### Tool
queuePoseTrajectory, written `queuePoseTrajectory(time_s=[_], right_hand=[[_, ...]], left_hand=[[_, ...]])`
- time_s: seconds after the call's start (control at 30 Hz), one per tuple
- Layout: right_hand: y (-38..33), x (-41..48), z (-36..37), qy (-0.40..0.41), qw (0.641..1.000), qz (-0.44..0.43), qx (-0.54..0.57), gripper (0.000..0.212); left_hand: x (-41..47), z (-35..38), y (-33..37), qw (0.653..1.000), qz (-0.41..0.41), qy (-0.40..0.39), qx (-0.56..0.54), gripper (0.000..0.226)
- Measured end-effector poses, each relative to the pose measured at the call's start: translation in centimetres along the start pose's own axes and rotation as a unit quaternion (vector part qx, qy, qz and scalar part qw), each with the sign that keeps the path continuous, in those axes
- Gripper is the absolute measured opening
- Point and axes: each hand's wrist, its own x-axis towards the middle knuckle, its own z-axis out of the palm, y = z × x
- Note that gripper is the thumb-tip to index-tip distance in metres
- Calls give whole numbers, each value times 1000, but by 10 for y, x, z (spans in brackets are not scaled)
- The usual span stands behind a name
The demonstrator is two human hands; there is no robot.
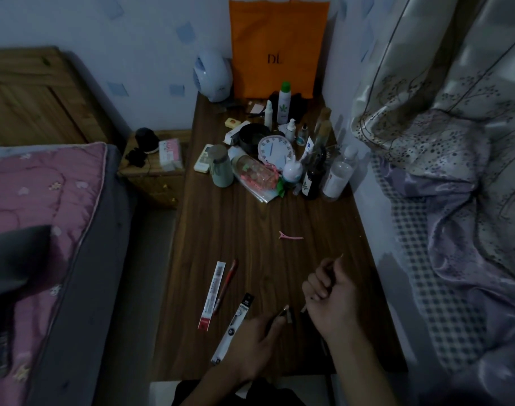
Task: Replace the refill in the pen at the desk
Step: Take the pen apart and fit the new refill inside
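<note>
My right hand [328, 297] is closed around a thin refill whose tip [341, 255] pokes out above the fist and whose other end shows below it. My left hand [254, 344] rests on the wooden desk [250, 230] and pinches a small dark pen part [287, 313] at its fingertips. A black-and-white refill packet [235, 326] lies just left of that hand. Farther left lie a red pen [225, 285] and a white refill packet with a red end [212, 294], side by side.
A pink hair clip [290, 236] lies mid-desk. Bottles, a clock [275, 152], a cup and an orange bag [276, 48] crowd the far end. A bed [45, 215] lies left, with a nightstand behind it. Curtain and bedding [455, 171] press against the right edge.
</note>
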Motion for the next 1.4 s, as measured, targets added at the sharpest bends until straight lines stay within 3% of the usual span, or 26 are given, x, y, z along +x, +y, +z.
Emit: queuePoseTrajectory(time_s=[0.33,0.93,1.27,1.4], right_hand=[[-7,-16,24,-114,993,-22,12,42],[1,-29,33,-120,989,-77,-45,32],[2,-44,46,-175,968,-142,-107,37],[6,-48,47,-148,966,-141,-162,32]], left_hand=[[-10,-12,25,996,74,9,41,43],[-15,-13,28,998,62,8,12,33],[-15,-16,38,997,66,10,-23,37],[-14,-19,41,996,81,12,-40,35]])
